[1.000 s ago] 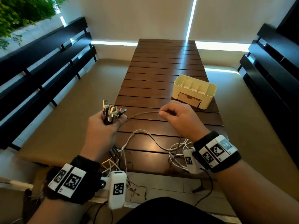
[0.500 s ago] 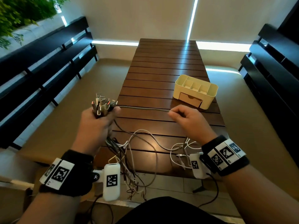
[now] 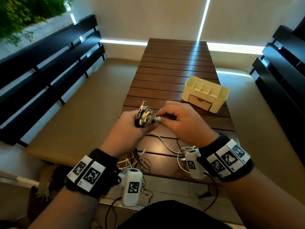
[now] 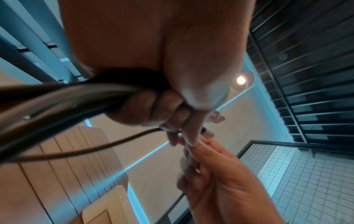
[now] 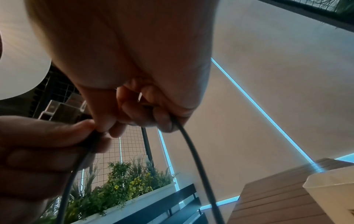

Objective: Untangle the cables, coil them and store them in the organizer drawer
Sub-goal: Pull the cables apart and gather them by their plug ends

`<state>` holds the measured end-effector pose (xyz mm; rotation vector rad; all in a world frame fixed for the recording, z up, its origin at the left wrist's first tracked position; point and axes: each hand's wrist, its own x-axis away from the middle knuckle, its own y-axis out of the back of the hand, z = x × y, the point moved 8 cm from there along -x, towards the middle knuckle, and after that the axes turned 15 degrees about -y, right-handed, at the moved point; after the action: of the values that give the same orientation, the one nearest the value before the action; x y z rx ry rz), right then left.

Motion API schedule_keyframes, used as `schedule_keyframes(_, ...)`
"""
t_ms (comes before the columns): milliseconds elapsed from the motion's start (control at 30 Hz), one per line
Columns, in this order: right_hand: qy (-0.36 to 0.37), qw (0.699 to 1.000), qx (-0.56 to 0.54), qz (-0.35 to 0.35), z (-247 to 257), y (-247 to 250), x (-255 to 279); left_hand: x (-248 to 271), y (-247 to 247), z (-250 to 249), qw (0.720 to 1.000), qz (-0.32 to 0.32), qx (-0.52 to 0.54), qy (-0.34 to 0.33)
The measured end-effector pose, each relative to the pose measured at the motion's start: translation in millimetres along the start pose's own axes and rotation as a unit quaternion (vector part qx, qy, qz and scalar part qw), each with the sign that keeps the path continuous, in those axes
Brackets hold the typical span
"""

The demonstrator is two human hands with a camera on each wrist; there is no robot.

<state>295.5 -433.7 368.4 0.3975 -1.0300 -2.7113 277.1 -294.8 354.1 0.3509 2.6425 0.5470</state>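
Note:
My left hand (image 3: 132,128) is a fist round a bundle of cables, with their plug ends (image 3: 145,114) sticking up above it. In the left wrist view the dark cables (image 4: 63,97) run out under the curled fingers. My right hand (image 3: 179,121) has come up against the bundle and pinches a dark cable (image 5: 191,151) near a plug (image 3: 157,119); the cable loops down from its fingers. Loose white and dark cables (image 3: 161,146) trail over the near table edge. The cream organizer (image 3: 206,95) stands at the right, its drawer (image 3: 199,103) closed.
A slatted brown wooden table (image 3: 173,66) runs away from me. Dark slatted benches (image 3: 46,66) line both sides. Plants (image 3: 24,12) grow at the top left. Cables hang off the near edge towards the tiled floor (image 3: 173,187).
My right hand slid along the stretched cable from the right back to the plug bundle. My left hand moved right and over the table edge with the bundle.

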Motion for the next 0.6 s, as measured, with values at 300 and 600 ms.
schedule_keyframes(300,-0.162,0.981,-0.078,-0.068,-68,27,15,23,66,25,0.965,-0.201,0.157,0.063)
schedule_keyframes(600,-0.148,0.976,-0.031,0.155,-25,-17,35,30,41,29,0.981,-0.100,0.133,0.101)
